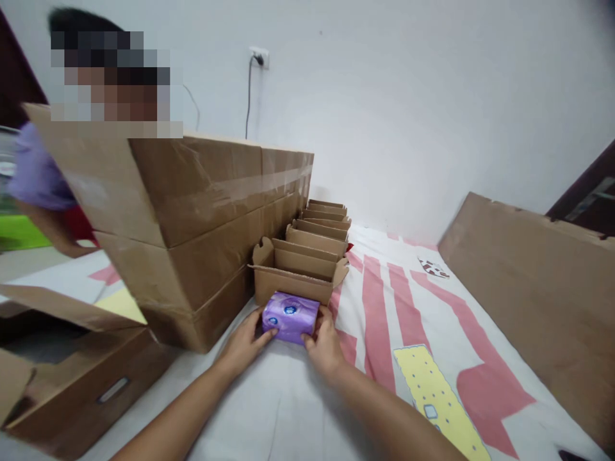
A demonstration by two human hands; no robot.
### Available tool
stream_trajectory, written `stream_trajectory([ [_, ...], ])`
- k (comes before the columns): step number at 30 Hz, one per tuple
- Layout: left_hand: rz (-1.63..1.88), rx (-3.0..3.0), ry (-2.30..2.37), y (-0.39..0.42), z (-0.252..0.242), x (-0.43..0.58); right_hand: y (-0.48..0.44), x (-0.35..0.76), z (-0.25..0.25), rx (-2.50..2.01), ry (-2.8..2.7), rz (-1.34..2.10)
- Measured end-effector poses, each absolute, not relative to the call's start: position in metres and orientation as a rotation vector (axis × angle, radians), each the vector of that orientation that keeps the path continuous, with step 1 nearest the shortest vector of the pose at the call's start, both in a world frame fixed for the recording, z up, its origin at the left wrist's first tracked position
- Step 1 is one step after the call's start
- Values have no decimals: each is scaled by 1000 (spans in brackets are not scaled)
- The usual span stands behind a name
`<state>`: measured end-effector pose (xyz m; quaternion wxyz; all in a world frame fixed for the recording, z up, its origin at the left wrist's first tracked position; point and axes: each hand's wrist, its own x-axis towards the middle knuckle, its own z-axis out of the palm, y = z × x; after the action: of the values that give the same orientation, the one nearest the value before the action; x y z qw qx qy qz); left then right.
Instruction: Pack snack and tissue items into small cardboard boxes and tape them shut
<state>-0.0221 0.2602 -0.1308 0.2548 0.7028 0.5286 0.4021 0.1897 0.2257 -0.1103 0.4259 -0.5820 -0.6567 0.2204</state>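
The left hand (244,342) and right hand (327,344) pinch the purple pack (291,314) by its ends, just below the frame's centre. The nearest box (293,285) and those behind (314,241) stand opened in a row; the pack remains outside them. The farther insides are hidden; the lower-left carton (86,410) is cut off.

The background is filled by a plain white wall (403,115), softly lit and dimmed toward the upper right corner. A white socket (266,55) is mounted on it, and a dark cord (248,96) is plugged in there. Below, a white sheet (379,307) is spread, printed in pink and yellow. At the right, a dark panel (583,186) is partly hidden by a brown board (533,301).
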Motion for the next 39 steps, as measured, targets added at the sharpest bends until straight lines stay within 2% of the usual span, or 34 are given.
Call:
stream_trajectory([
  [6,1072,1929,1546,262,-131,-21,222,188,-119,-1429,-1674,719],
  [13,1194,1895,1366,263,-136,-24,169,179,-125,-1584,-1864,619],
  [20,1261,1882,1457,262,-132,-21,179,183,-106,-1550,-2012,643],
  [28,1248,1853,1566,258,-128,-17,146,172,-124,-1582,-2219,361],
  [39,1355,1896,1757,234,-123,-8,146,172,-119,-1692,-2408,239],
])
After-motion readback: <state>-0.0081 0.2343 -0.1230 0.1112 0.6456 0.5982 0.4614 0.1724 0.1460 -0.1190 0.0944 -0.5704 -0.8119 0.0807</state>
